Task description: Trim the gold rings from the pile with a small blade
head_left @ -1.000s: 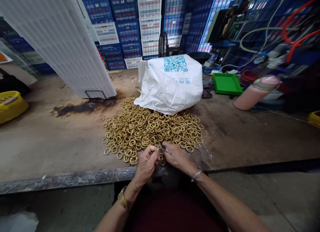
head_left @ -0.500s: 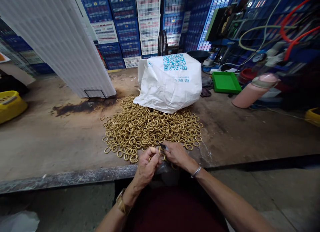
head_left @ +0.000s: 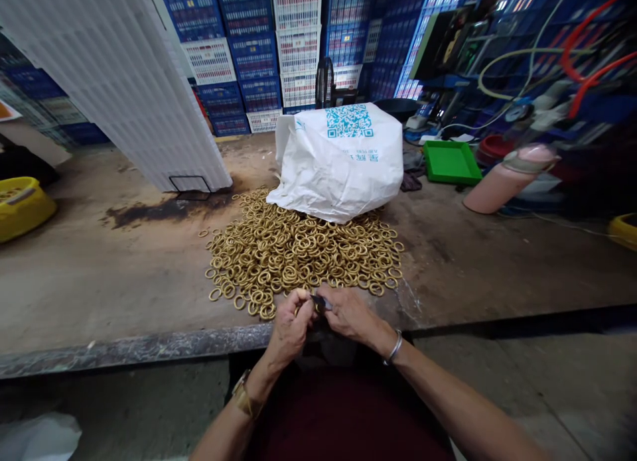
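Many gold-coloured rings [head_left: 298,249] lie heaped on the wooden table [head_left: 149,282], partly under the mouth of a white sack [head_left: 343,169]. At the near edge of the heap my left hand [head_left: 292,320] is closed, thumb against fingers, pinching what looks like a ring, mostly hidden by the fingers. My right hand [head_left: 348,312] is wrapped round a small dark tool [head_left: 320,302], whose tip reaches the fingertips of my left hand. What kind of tool it is cannot be made out.
A ribbed white panel [head_left: 134,83] leans at the left, by a thin wire stand [head_left: 190,186]. A yellow basket [head_left: 24,209] is far left. A green tray [head_left: 452,162] and a pink bottle [head_left: 507,179] stand right. Stacked crates [head_left: 253,56] fill the back.
The dark tool in my right hand has moved left and now meets the fingertips of my left hand. Both hands are closer together. The view has shifted very slightly.
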Demonstrator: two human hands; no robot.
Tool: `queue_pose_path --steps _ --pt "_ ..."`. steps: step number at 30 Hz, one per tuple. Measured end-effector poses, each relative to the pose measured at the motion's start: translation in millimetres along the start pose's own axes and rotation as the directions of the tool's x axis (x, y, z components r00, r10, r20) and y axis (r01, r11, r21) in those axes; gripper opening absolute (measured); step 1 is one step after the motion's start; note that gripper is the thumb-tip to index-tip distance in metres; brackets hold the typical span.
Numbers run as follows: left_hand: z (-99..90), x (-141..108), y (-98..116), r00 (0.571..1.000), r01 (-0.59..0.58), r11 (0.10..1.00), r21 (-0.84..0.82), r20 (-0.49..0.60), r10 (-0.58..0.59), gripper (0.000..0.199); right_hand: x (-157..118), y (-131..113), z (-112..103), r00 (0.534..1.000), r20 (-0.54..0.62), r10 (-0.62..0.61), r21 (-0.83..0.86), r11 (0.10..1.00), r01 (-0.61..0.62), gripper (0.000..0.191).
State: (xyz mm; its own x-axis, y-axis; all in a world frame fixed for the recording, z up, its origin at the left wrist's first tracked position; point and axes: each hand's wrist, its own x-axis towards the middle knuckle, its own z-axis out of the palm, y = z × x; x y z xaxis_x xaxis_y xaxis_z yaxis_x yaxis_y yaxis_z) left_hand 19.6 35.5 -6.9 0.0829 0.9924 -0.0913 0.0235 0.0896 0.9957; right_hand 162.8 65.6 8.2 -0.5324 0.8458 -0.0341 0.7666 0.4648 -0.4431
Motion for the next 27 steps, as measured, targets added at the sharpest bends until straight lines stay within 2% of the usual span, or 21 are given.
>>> queue_pose_path --steps 4,8,10,13,19,22,25,27 --pt "-1.4 -4 1 0.999 0.037 0.998 -0.045 0.009 -0.036 0.022 1 3 2 0.999 0.011 0.030 -0.042 0.999 -0.030 0.015" --pt "-2.4 -16 11 0.986 0.117 0.978 -0.170 0.134 -0.095 0.023 4 22 5 0.986 -0.070 0.150 -0.083 0.984 -0.155 0.016" --pt "-3.6 -20 15 0.971 0.189 0.934 -0.303 0.202 -0.131 0.022 5 31 5 0.975 -0.143 0.173 -0.059 0.981 -0.183 0.014" --pt "-7.1 -21 14 0.966 0.247 0.838 -0.486 0.193 -0.173 0.021 1 36 5 0.962 -0.220 0.160 0.016 0.987 -0.160 0.015" --pt "-15.4 -18 5 0.965 0.258 0.732 -0.630 0.129 -0.229 0.021 -23 26 14 0.974 -0.179 0.139 0.031 0.990 -0.136 0.015" --pt "-18.1 -19 5 0.954 0.297 0.663 -0.687 0.178 -0.242 0.014 -33 21 17 0.965 -0.162 0.207 -0.027 0.976 -0.215 0.018" --pt "-18.8 -19 4 0.934 0.353 0.582 -0.733 0.238 -0.267 0.023 -35 19 19 0.960 -0.149 0.238 -0.072 0.965 -0.250 0.016" --pt "-17.0 -20 3 0.921 0.382 0.534 -0.754 0.260 -0.291 0.020 -33 19 20 0.960 -0.143 0.243 -0.097 0.961 -0.258 0.013"
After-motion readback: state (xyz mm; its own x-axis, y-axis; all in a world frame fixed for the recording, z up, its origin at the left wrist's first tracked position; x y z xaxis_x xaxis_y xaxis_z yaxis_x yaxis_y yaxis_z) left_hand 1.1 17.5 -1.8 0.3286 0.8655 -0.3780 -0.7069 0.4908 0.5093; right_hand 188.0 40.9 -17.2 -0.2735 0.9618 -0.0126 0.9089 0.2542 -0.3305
